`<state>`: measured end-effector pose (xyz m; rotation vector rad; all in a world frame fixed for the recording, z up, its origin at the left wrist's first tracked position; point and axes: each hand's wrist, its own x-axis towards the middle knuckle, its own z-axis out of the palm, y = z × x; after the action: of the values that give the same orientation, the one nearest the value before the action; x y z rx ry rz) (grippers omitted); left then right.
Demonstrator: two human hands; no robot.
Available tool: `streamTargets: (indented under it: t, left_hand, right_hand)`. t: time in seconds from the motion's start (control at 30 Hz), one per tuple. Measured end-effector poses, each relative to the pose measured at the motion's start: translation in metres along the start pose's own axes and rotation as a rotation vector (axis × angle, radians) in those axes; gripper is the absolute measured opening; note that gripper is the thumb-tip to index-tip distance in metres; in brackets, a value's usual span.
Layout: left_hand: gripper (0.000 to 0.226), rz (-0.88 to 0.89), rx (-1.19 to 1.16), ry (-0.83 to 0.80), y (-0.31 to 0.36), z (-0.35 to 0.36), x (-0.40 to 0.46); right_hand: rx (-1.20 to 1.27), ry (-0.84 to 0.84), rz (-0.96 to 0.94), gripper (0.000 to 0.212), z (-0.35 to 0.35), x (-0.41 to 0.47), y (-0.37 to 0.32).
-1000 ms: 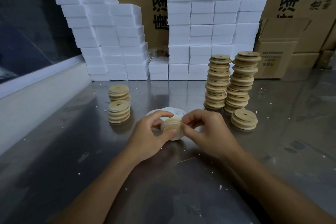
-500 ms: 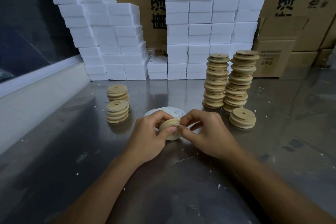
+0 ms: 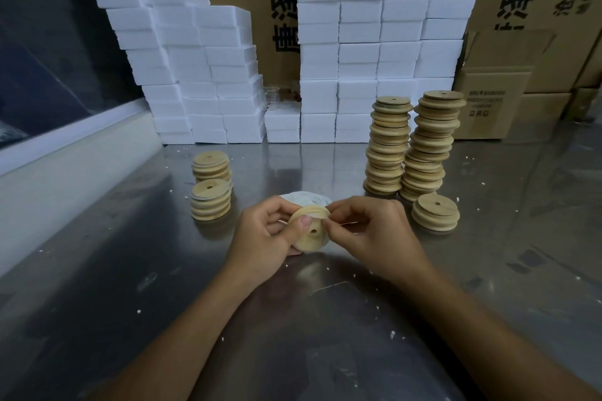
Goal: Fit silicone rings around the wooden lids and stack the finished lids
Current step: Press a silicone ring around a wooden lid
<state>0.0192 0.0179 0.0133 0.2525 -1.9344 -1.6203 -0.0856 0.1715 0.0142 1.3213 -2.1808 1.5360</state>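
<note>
My left hand (image 3: 264,238) grips a round wooden lid (image 3: 309,233) with a centre hole, its flat face tilted toward me and my thumb lying across it. My right hand (image 3: 374,231) pinches a clear silicone ring (image 3: 321,212) at the lid's upper right rim. Behind the lid lies a pale pile of silicone rings (image 3: 303,198) on the metal table (image 3: 130,270). Two short stacks of lids (image 3: 211,202) stand to the left. Two tall stacks of lids (image 3: 407,146) and a short stack (image 3: 436,212) stand to the right.
White foam blocks (image 3: 368,42) are piled like walls along the back of the table, with cardboard boxes (image 3: 508,91) behind and to the right. A pale ledge (image 3: 65,153) runs along the left side. Small white crumbs dot the tabletop.
The lid has been turned from edge-up to face toward me, and both hands have shifted slightly nearer. My right fingers have moved along its rim.
</note>
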Motion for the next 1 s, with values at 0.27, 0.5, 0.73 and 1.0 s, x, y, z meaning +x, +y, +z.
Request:
streamTargets:
  t: [0.27, 0.5, 0.73, 1.0]
  left_hand:
    - [0.012, 0.048, 0.056, -0.007, -0.0011, -0.0040, 0.0030]
    - [0.013, 0.031, 0.039, -0.035, -0.0015, -0.0081, 0.0049]
    - [0.020, -0.040, -0.078, -0.021, -0.0031, -0.0060, 0.0024]
    - [0.010, -0.114, -0.179, 0.005, -0.0019, -0.0024, 0.0007]
  right_hand:
    - [0.050, 0.019, 0.007, 0.005, 0.0043, -0.0009, 0.0011]
    - [0.166, 0.033, 0.150, 0.003, 0.0049, 0.0026, 0.0034]
    - [0.188, -0.020, 0.174, 0.001, 0.0014, 0.0043, 0.0044]
    - [0.171, -0.056, 0.174, 0.001, -0.0012, 0.0041, 0.0067]
